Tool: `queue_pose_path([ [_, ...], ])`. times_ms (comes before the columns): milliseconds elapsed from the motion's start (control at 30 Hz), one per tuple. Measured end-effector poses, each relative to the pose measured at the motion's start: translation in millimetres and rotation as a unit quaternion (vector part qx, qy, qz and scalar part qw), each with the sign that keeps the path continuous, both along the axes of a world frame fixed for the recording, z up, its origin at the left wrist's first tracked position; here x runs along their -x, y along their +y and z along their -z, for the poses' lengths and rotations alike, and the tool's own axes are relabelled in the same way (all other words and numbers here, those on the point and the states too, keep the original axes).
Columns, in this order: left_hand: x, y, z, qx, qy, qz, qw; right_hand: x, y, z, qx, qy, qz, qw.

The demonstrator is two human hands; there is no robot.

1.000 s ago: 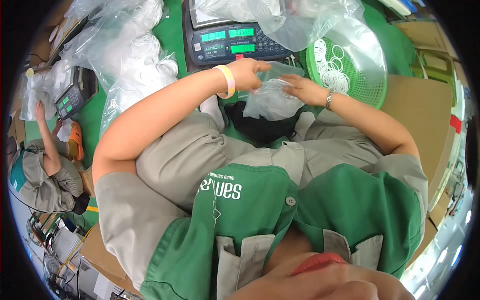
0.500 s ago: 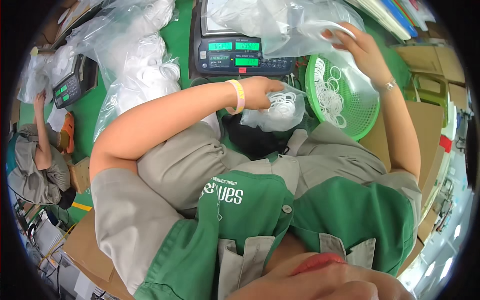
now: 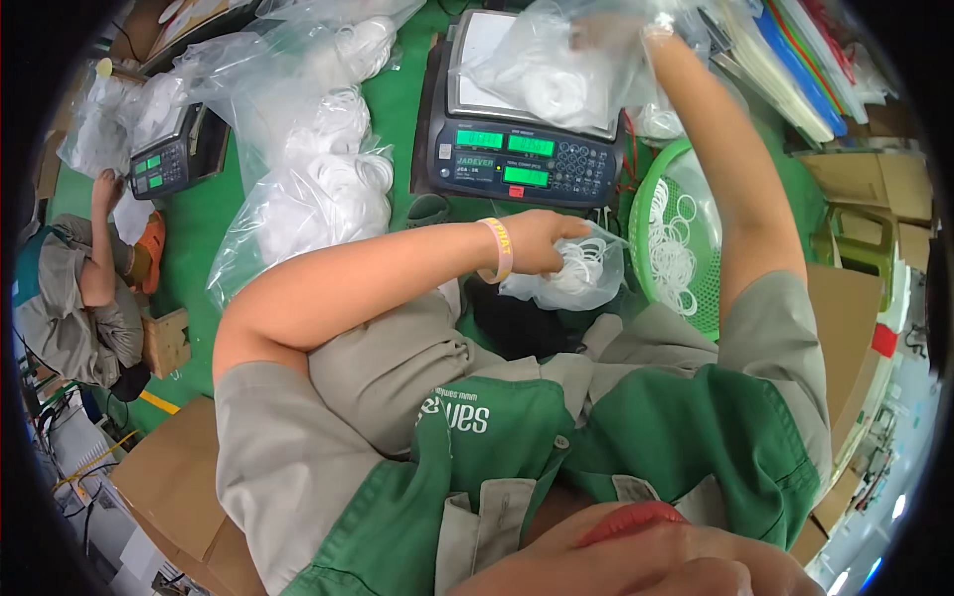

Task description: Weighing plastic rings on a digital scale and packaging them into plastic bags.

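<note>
A small clear plastic bag (image 3: 576, 283) with white rings inside hangs above my lap, and my left hand (image 3: 534, 241) is closed on its upper edge. On the counting scale (image 3: 537, 164) lies a larger clear bag (image 3: 542, 84) with white rings in it. My right hand (image 3: 608, 38) reaches to the far side of the scale, smeared by motion and partly behind the bag's plastic, so its fingers cannot be made out. A green mesh basket (image 3: 708, 303) stands below my right forearm, with loose white rings (image 3: 672, 253) along its left side.
Big clear bags of white rings (image 3: 343, 184) lie on the green floor left of the scale. Farther left, a co-worker (image 3: 75, 288) sits by another scale (image 3: 161, 159). Cardboard boxes (image 3: 845, 328) and a green stool (image 3: 857, 243) stand at the right.
My right hand has moved from above the basket, with white rings in it, to the far side of the scale. My left hand keeps its hold on the small bag. The view has shifted.
</note>
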State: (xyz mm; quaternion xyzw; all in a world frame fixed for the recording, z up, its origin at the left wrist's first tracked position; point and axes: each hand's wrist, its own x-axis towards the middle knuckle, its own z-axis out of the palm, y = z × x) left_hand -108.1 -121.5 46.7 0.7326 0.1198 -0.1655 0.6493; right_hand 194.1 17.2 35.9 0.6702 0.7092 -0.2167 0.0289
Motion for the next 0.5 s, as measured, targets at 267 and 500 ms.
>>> queue_pose_path([
  [267, -16.6, 3.1, 6.2, -0.017, -0.057, 0.012, 0.998, -57.1, -18.7, 112.1, -0.036, 0.296, 0.034, 0.954],
  [500, -3.2, 9.4, 10.7, 0.02, -0.041, -0.017, 0.999, -17.3, 13.5, 28.6, -0.16, 0.299, 0.151, 0.929],
])
